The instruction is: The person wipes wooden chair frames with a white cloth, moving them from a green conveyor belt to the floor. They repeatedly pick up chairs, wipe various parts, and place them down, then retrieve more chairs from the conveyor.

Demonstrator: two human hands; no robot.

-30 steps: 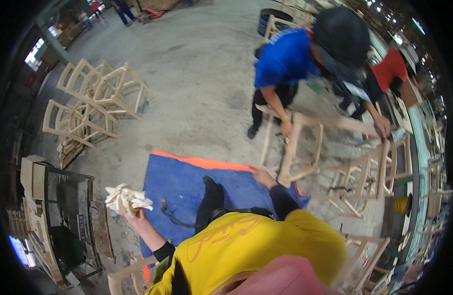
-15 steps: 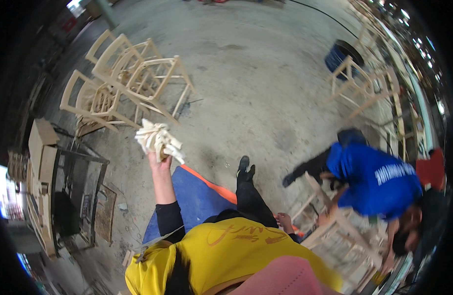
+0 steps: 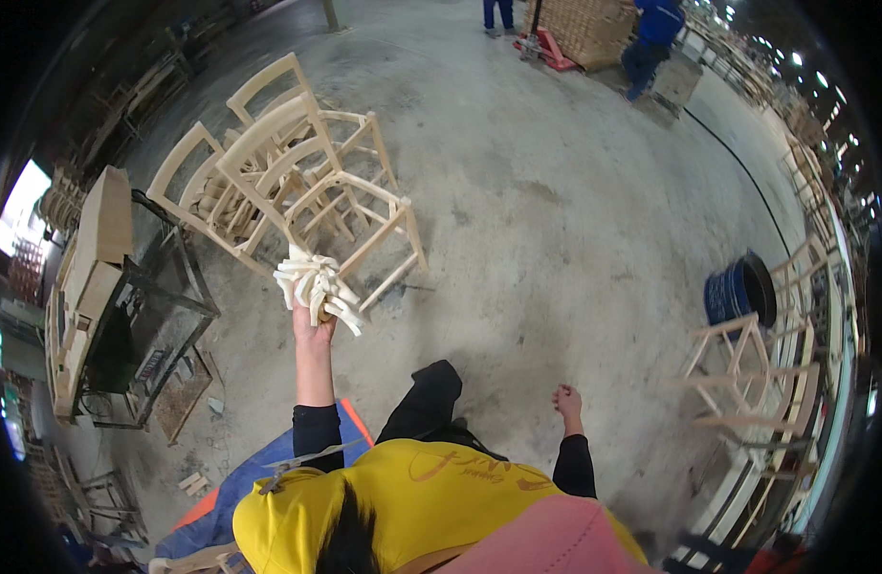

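My left hand point(image 3: 312, 328) reaches forward and is closed round a bundle of cream-white strips point(image 3: 314, 285). The strips stick out on all sides above the fingers; I cannot tell what they are made of. Just beyond the bundle stand unfinished wooden chair frames point(image 3: 341, 177) with open seats, grouped together, with smaller wooden pieces heaped among them. The bundle overlaps the nearest frame in view, and I cannot tell whether they touch. My right hand point(image 3: 568, 400) hangs at my side over the concrete floor, its fingers curled in with nothing seen in them.
A workbench point(image 3: 101, 239) with a metal frame stands at the left. Blue sheeting with an orange edge point(image 3: 259, 469) lies near my left side. At the right are a dark blue drum point(image 3: 738, 292) and more chair frames point(image 3: 733, 354). Two people point(image 3: 659, 24) stand far off by a red pallet jack point(image 3: 554, 50).
My view has swung and moved forward, so the chair frames are nearer the bundle. The co-worker in blue at the right has left view. My right hand now shows out to the side.
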